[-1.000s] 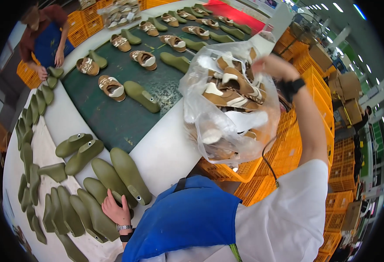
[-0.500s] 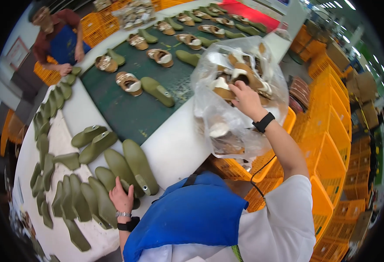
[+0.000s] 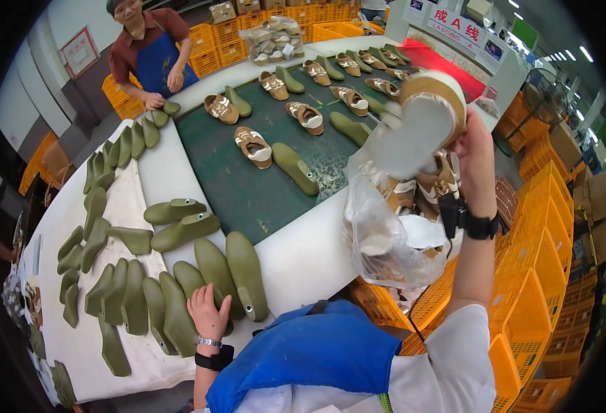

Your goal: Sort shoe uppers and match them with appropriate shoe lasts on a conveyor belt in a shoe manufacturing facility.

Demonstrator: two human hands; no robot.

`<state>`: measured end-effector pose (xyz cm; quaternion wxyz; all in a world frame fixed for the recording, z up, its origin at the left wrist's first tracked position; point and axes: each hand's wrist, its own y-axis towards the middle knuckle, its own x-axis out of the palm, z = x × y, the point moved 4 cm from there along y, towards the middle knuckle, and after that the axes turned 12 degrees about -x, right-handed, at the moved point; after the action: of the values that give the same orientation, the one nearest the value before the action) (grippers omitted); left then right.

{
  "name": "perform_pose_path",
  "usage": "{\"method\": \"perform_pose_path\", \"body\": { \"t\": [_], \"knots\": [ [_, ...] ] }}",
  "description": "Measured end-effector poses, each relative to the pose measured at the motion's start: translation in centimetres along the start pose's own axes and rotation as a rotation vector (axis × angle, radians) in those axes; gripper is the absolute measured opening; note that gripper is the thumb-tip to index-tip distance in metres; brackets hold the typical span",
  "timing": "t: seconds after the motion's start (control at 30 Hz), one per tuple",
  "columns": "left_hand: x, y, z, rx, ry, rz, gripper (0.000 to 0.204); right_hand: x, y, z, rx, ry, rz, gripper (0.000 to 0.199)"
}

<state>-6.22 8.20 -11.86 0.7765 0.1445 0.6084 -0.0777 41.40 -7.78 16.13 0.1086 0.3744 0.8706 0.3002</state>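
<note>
My right hand [image 3: 469,141] is closed on a brown-and-white shoe upper [image 3: 430,117], raised above a clear plastic bag [image 3: 379,258] at the right. Its pale underside faces the camera; most of my fingers are hidden behind it. More brown-and-white shoe uppers [image 3: 437,186] fill the bag. With fingers apart, my left hand [image 3: 210,313] lies against the olive-green shoe lasts at the near table edge. Close to it are a long last [image 3: 246,272] and another last [image 3: 215,265]. Several more lasts [image 3: 136,296] lie in rows to the left.
Pairs of an upper [image 3: 253,146] and a last stand on a green conveyor belt [image 3: 213,172] between white table surfaces [image 3: 303,265]. Yellow crates [image 3: 523,296] are stacked at the right. A co-worker in a blue apron [image 3: 162,69] stands far left, one hand on a last [image 3: 171,108].
My right hand has come up out of the plastic bag with a shoe upper in it. The left hand stays by the lasts. The view has tilted up, showing more of the co-worker.
</note>
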Motion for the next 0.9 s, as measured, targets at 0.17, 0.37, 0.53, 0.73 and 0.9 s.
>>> {"method": "perform_pose_path", "body": {
  "t": [0.17, 0.37, 0.53, 0.73, 0.9],
  "knots": [
    [-5.6, 3.4, 8.2, -0.112, -1.495, -0.660, 0.081, 13.4, -5.8, -2.8, -0.476, 0.036, -0.607, 0.052],
    [-8.7, 3.9, 6.9, 0.103, -2.119, -0.754, 0.101, 26.1, -16.9, 2.2, -0.773, 0.097, -1.068, 0.037],
    [-7.7, 2.7, 3.9, -0.263, -2.082, -0.487, 0.089, 26.6, -18.7, 3.2, -0.699, 0.013, -1.250, 0.035],
    [-7.9, 1.9, 2.8, -0.311, -2.112, -0.379, 0.081, 27.4, -19.4, 2.4, -0.645, 0.124, -1.349, 0.036],
    [-7.1, 2.3, 2.7, -0.330, -2.105, -0.465, 0.071, 26.2, -17.3, 1.2, -0.636, 0.145, -1.198, 0.032]
  ]
}}
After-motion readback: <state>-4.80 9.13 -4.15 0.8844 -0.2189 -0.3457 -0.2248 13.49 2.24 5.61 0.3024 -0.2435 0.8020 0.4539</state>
